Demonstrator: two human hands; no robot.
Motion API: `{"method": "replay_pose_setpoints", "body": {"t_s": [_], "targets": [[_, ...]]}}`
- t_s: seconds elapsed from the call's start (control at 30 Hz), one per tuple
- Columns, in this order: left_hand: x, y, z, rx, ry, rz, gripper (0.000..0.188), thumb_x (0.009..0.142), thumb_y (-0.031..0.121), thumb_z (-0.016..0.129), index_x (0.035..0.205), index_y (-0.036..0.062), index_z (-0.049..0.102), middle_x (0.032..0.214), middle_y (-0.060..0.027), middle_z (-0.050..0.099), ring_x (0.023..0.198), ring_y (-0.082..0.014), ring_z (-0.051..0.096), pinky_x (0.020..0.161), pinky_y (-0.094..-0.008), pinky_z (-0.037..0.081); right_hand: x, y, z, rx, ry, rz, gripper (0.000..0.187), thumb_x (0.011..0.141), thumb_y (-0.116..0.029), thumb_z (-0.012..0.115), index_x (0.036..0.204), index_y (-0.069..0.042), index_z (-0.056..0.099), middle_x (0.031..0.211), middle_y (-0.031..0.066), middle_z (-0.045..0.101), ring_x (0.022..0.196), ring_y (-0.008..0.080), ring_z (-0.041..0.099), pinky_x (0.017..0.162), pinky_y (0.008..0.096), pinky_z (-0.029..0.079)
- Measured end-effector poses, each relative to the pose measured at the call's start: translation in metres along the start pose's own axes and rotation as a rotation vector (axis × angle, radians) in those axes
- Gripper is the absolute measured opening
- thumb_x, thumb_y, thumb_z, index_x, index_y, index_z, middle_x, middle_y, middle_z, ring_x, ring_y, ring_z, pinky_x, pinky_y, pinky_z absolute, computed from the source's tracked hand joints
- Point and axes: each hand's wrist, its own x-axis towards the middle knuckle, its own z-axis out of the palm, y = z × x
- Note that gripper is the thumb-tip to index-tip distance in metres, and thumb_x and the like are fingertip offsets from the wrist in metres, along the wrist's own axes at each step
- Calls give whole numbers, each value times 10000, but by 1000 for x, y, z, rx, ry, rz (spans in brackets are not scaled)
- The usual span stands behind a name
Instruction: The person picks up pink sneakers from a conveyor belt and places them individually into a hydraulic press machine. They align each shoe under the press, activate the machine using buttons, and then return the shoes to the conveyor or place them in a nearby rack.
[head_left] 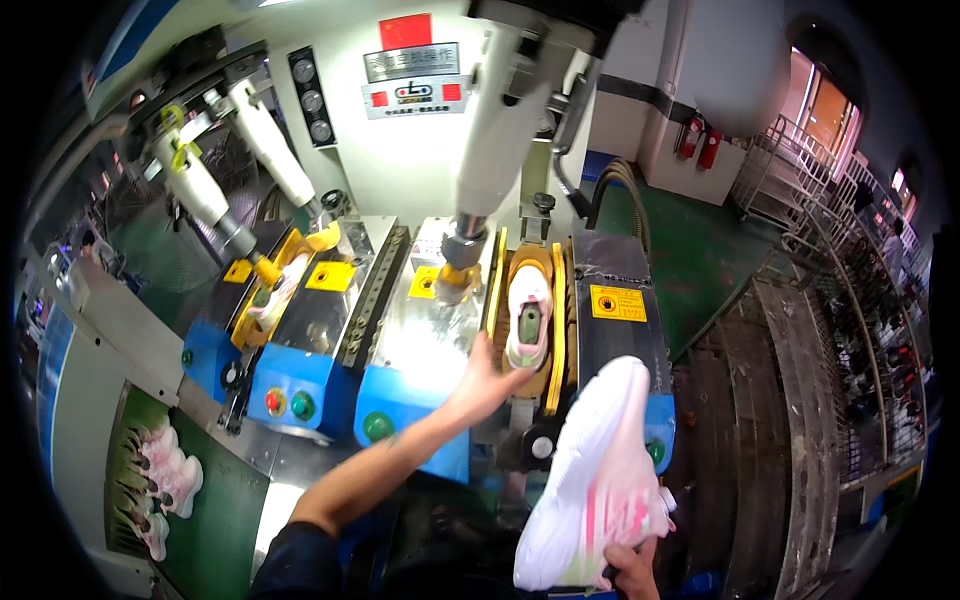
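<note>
A white and pink sneaker (529, 318) sits toe-away in the right-hand station of a sole press, between two yellow-edged pads (559, 330). At its heel is my left hand (488, 382), thumb and fingers apart, the fingertips reaching the heel edge. Whether they touch it is hard to see. In my right hand (632, 572) is a second sneaker (610, 480), pink and white with a thick white sole, held up at the lower right with its toe up. Those fingers are closed around its lower end, by a small dark part there.
A press arm (490, 130) hangs left of the sneaker's station. Blue housings carry a red button (274, 401) and green buttons (378, 426). Another shoe (290, 285) sits in the left station. Several pink shoes (168, 470) stand lower left; a slatted rack (750, 400) is at right.
</note>
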Motion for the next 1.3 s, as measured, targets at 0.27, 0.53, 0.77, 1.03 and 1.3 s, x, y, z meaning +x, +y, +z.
{"method": "replay_pose_setpoints", "body": {"t_s": [0.27,0.53,0.77,1.03,1.3], "targets": [[164,-93,78,199,164,144,615,756,230,656,1163,-97,332,1123,-345,471,1020,-451,525,880,-461,432,-26,53,-45,56,84,247,701,753,-67,674,1367,-59,335,903,85,592,662,124,548,534,258,428],[116,17,-25,-175,-178,-108,418,721,107,724,1080,35,520,879,-75,581,704,-158,588,561,-302,480,-11,20,-39,-45,123,173,759,721,-43,663,1368,-34,267,978,73,566,615,100,531,478,219,410],[-169,-3,-119,-740,41,-250,758,633,168,782,1277,-30,435,1200,-112,548,1084,-208,543,919,-356,444,121,-26,37,-35,133,281,635,749,-55,626,1327,9,371,1219,156,541,1082,284,572,944,423,465],[-300,-65,-111,-920,684,-574,644,653,75,621,1248,-15,393,1090,-152,552,828,-182,595,592,-294,508,394,-2,107,-499,-118,310,351,803,-21,597,1141,37,525,1062,163,604,955,275,632,779,368,544],[-301,-113,-127,-707,686,-911,471,718,121,607,1144,24,429,1006,-116,545,782,-171,566,560,-298,481,391,5,125,-1117,-175,150,510,681,-199,686,1103,64,574,1028,228,629,995,297,626,866,327,470]]}}
